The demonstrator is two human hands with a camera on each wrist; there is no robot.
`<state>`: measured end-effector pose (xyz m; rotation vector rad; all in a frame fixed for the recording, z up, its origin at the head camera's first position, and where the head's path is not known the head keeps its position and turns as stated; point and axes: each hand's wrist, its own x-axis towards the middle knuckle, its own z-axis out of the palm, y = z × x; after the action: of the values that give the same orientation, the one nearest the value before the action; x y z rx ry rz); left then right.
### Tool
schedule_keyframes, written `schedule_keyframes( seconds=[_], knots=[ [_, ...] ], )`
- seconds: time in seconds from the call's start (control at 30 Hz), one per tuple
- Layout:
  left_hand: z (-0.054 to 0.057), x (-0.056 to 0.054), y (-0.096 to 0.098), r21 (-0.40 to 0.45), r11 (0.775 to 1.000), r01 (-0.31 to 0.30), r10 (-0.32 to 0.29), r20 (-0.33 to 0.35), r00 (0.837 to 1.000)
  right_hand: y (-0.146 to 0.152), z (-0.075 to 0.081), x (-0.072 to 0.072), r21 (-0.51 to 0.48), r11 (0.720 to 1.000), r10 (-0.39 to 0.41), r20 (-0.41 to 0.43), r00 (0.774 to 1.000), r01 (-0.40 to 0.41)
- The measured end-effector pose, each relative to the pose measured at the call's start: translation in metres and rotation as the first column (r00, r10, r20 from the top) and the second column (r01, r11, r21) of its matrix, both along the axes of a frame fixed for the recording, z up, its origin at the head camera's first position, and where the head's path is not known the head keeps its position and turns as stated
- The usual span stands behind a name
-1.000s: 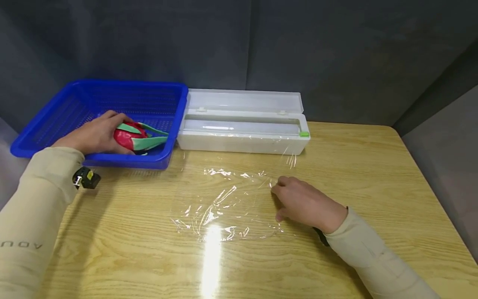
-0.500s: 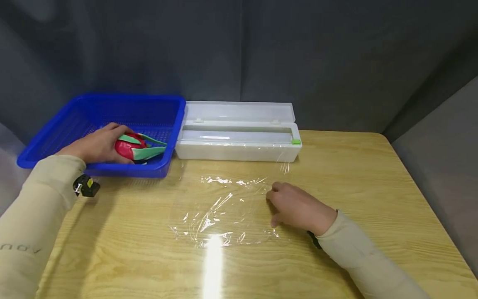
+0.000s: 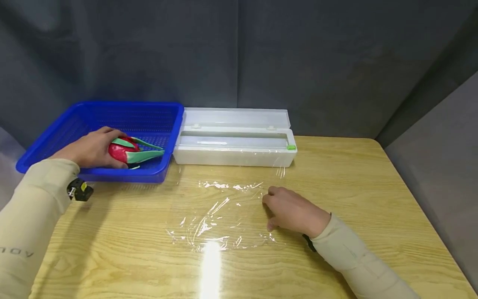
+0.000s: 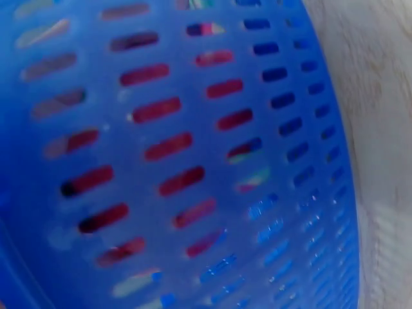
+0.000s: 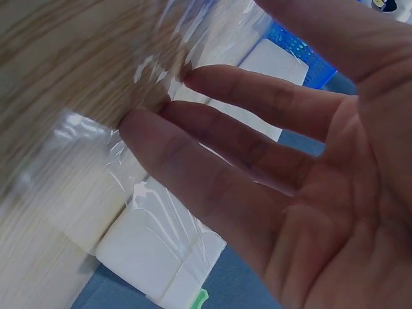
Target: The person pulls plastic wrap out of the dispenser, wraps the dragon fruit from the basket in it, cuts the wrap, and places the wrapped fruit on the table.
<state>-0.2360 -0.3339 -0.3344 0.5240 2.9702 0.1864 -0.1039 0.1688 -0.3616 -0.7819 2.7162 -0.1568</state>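
In the head view my left hand [image 3: 95, 147] reaches into the blue basket [image 3: 174, 145] and grips a dragon fruit [image 3: 120, 153], red with green leaf tips. The left wrist view shows red through the slots of the basket wall [image 4: 193, 135]. On the table lies a sheet of clear plastic wrap [image 3: 209, 216], drawn out from a white wrap dispenser [image 3: 231, 158] whose lid stands up. My right hand [image 3: 293, 209] is at the sheet's right edge. Its fingertips [image 5: 138, 125] touch the wrap in the right wrist view, the fingers nearly straight.
The basket stands at the back left, its right side against the dispenser. A green slider [image 3: 291, 147] sits at the dispenser's right end. Dark grey cloth [image 3: 317, 62] hangs behind the wooden table [image 3: 354, 187].
The head view has tilted up, so everything sits a little lower and further left. Both hands keep their places at the dragon fruit and the wrap.
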Motion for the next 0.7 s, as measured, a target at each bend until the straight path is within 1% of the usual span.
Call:
schedule_keyframes(
  seconds=[0.2,0.33,0.47,0.7],
  knots=[
    [0.001,0.001,-0.006,0.004,1.000,-0.018,0.019,-0.023,1.000,-0.001,0.000,-0.004,-0.007,1.000,0.008,-0.010,1.000,-0.008],
    [0.006,0.005,-0.008,-0.013,0.999,-0.043,0.043,-0.017,0.999,-0.002,0.000,-0.003,-0.008,1.000,0.004,0.010,1.000,-0.004],
    [0.014,0.006,-0.010,-0.029,0.998,-0.060,0.060,-0.007,0.998,-0.002,0.000,-0.003,-0.007,1.000,0.002,0.026,1.000,-0.002],
    [0.034,0.009,-0.007,-0.028,0.997,-0.074,0.073,-0.011,0.997,-0.002,0.002,-0.005,-0.003,1.000,0.002,0.028,1.000,-0.002]
  ],
)
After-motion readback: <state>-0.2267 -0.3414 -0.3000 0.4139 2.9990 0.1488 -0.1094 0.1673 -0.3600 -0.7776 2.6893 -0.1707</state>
